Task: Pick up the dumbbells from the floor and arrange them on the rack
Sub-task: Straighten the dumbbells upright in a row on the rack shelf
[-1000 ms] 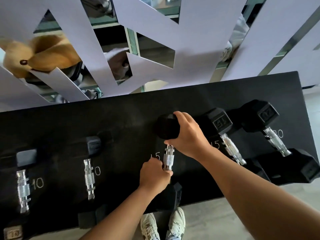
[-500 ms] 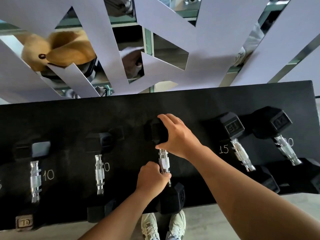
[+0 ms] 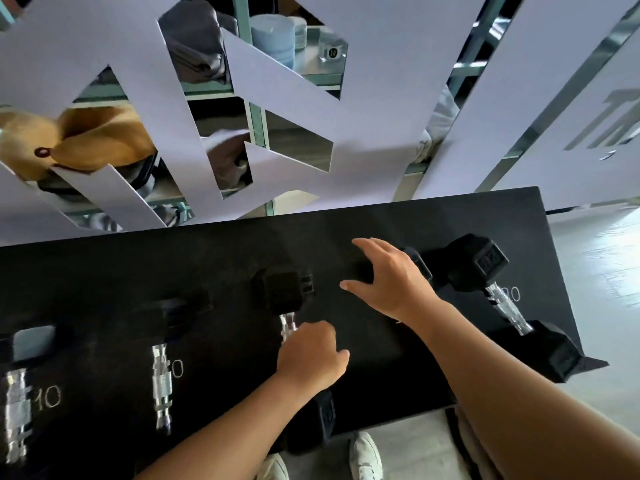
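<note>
A black hex dumbbell [image 3: 281, 292] lies across the middle of the black rack [image 3: 221, 251], far head up, chrome handle toward me. My left hand [image 3: 310, 355] is wrapped around that handle near its lower end. My right hand [image 3: 388, 278] hovers open just right of the far head, fingers spread, over another dumbbell [image 3: 417, 263] that it mostly hides. At the rack's right end a larger dumbbell [image 3: 485, 261] rests beside a chalked "20". Two smaller dumbbells [image 3: 161, 375] [image 3: 15, 403] lie to the left by chalked "10" marks.
Behind the rack stands a partition of white angled panels [image 3: 381, 98] with gaps onto metal shelves holding folded cloth and a tan cap [image 3: 69, 140]. Pale floor [image 3: 595, 271] shows right of the rack. My white shoes [image 3: 365, 459] are under its front edge.
The held dumbbell slid left along the rack, away from the 15 dumbbell. My right hand has let go of its far head and moved right, fingers spread. My left hand kept its grip on the handle.
</note>
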Available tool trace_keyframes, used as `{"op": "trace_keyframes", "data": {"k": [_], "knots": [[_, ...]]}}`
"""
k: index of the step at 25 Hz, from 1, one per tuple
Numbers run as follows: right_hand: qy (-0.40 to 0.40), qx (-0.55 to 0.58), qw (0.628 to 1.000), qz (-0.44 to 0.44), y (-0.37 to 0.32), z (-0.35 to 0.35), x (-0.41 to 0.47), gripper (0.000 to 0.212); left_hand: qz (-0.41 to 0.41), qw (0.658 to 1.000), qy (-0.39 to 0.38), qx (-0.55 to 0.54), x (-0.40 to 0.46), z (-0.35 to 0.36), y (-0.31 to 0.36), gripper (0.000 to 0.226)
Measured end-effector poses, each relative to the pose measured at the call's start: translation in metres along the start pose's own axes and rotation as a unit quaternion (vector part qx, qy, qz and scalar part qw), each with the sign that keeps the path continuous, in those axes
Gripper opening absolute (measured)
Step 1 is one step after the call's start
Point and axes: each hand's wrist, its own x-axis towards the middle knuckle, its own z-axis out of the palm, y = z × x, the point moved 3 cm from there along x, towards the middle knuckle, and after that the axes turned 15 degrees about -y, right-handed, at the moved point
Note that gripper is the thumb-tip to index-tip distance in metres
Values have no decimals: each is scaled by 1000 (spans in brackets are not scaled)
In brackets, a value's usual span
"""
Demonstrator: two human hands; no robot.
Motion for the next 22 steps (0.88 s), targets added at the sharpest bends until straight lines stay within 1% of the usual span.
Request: {"op": "trace_keyframes", "data": {"k": [4,8,11,13,15,16,18,20,22], "knots": [[-7,-13,1000,15,56,-26,-7,83,10,1000,-13,14,19,17,53,36],[-66,11,998,-4,111,-31,-4,88,1,999,-25,-20,46,40,102,42],[-108,52,992,-48,132,-27,1,89,-21,997,-34,-72,65,61,133,48],[-149,62,984,-79,142,-21,4,101,-45,989,-38,-136,74,77,150,47],[-176,61,977,-104,148,-14,8,113,-71,980,-11,-188,81,88,160,44],[-179,64,975,-117,149,-11,11,115,-87,974,15,-208,84,94,161,43],[-172,67,973,-136,148,-7,13,111,-114,957,52,-262,88,100,161,40],[-166,62,973,-146,146,-3,15,107,-124,939,64,-313,90,105,161,33],[-146,72,976,-146,147,-2,16,104,-122,935,76,-324,91,105,162,28]]}}
